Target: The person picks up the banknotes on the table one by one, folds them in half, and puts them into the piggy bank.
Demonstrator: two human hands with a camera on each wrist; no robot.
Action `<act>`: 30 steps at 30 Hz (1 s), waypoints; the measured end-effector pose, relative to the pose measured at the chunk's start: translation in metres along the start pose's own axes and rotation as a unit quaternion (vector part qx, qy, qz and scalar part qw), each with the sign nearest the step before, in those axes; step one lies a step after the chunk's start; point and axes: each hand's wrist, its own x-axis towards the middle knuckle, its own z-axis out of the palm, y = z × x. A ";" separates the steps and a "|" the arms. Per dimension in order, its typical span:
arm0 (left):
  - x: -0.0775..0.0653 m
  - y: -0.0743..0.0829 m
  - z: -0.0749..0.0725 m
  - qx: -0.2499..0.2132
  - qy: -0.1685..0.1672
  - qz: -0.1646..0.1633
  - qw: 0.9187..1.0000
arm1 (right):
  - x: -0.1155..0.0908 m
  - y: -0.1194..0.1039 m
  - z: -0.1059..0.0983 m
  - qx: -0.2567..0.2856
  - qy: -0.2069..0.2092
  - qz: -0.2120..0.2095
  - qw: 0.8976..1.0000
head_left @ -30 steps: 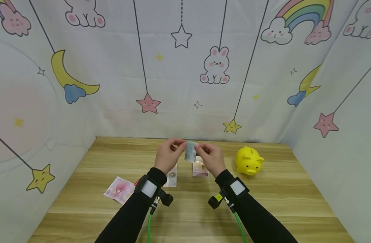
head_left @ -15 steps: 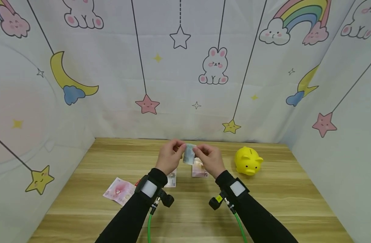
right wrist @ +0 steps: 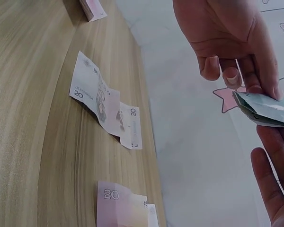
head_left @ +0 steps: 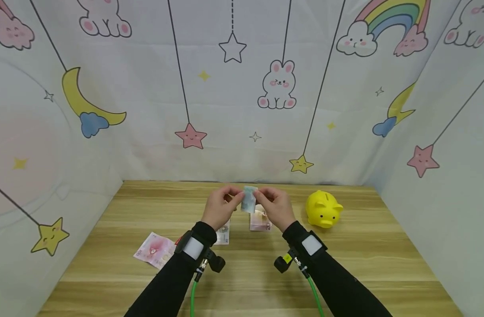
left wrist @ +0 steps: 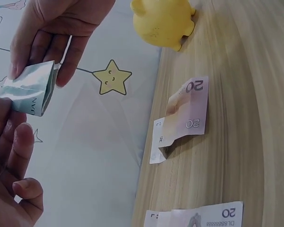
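Note:
A folded blue-green banknote (head_left: 248,200) is held up over the far part of the table, between both hands. My left hand (head_left: 222,207) pinches its left edge with thumb and fingers, and my right hand (head_left: 276,209) pinches the right edge. Seen from the left wrist, the banknote (left wrist: 31,90) is doubled over, its layers slightly apart at one end. The right wrist view also shows a gap between the layers of the banknote (right wrist: 260,111). Below the hands lie a creased purple-brown 20 note (head_left: 260,222) and another creased 20 note (head_left: 224,234), partly hidden by the left hand.
A yellow piggy bank (head_left: 324,210) stands to the right of the hands on the wooden table (head_left: 345,268). Pink banknotes (head_left: 154,248) lie on the left, partly behind the left sleeve. A printed cloth (head_left: 234,163) rises along the table's back edge.
Both hands keep their pinch on the banknote and stay almost in place. The banknote dips slightly, then comes back up a little.

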 end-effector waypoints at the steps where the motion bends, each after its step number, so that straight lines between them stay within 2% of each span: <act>1: 0.000 0.000 0.000 0.003 -0.002 0.001 1.000 | 0.000 -0.001 0.000 0.000 0.000 -0.002 1.000; 7: -0.002 0.006 0.001 0.010 -0.006 0.000 1.000 | 0.001 -0.002 0.001 -0.006 0.006 -0.003 1.000; 11: -0.003 0.003 0.001 -0.002 -0.007 0.000 1.000 | 0.001 -0.001 -0.001 -0.004 0.008 0.000 1.000; 16: -0.005 -0.002 0.001 0.009 -0.017 -0.001 1.000 | 0.002 -0.001 -0.003 0.000 0.016 0.000 1.000; 23: -0.006 0.002 0.002 0.033 -0.026 0.001 0.999 | 0.001 -0.004 -0.002 -0.007 0.021 -0.007 1.000; 30: -0.007 0.000 0.002 0.030 -0.021 0.001 0.999 | 0.002 -0.004 -0.003 0.002 0.020 0.003 1.000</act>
